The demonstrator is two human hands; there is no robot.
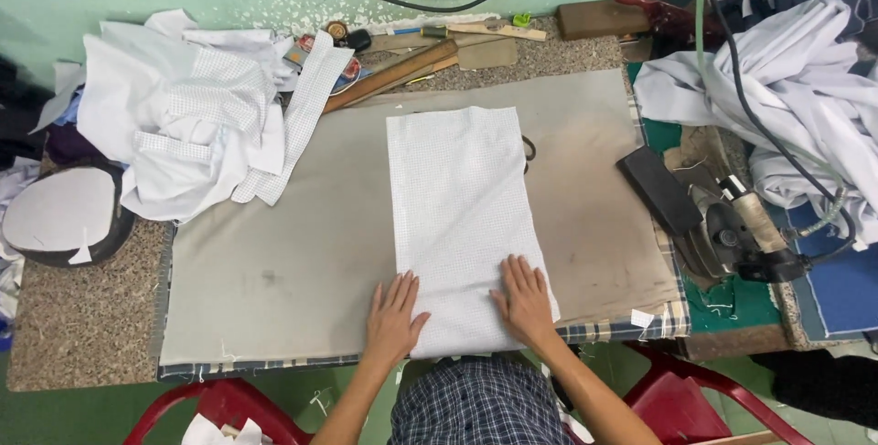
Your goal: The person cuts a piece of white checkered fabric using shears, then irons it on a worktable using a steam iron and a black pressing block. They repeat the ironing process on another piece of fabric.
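Note:
A folded white checked cloth piece (460,216) lies lengthwise on the grey ironing pad (274,262). My left hand (394,317) rests flat at the cloth's near left edge, fingers spread. My right hand (524,300) lies flat on the cloth's near right corner, fingers apart. Neither hand holds anything.
A black iron (722,225) with a cord sits to the right on a green mat. A heap of white shirt pieces (197,116) lies at the left, more white fabric (786,97) at the right. A wooden stick (393,75) and small tools lie at the back. Red chairs (229,408) stand below.

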